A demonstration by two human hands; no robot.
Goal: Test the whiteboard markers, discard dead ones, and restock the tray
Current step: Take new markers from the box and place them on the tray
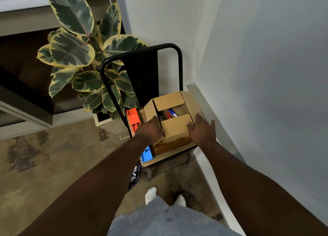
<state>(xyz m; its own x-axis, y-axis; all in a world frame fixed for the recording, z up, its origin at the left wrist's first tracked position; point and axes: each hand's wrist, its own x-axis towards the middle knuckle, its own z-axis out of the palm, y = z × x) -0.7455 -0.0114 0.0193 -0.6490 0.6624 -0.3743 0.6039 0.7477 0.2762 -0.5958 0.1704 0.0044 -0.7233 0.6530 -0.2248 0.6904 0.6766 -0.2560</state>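
Note:
A brown cardboard box (174,129) sits on the wooden seat of a black-framed chair (170,147). Its flaps are partly open, and inside I see a blue-capped marker (173,112) and a red marker (168,115). My left hand (150,129) presses against the box's left side, fingers reaching into the opening. My right hand (201,129) lies flat on the box's right side, fingers spread. An orange plastic tray (133,120) lies left of the box, and a blue tray (146,154) lies on the seat below my left wrist.
A whiteboard (266,58) with a metal ledge (209,109) covers the wall on the right. A large potted plant (85,61) stands behind and left of the chair. The floor is mottled concrete, and my feet (165,196) are just short of the chair.

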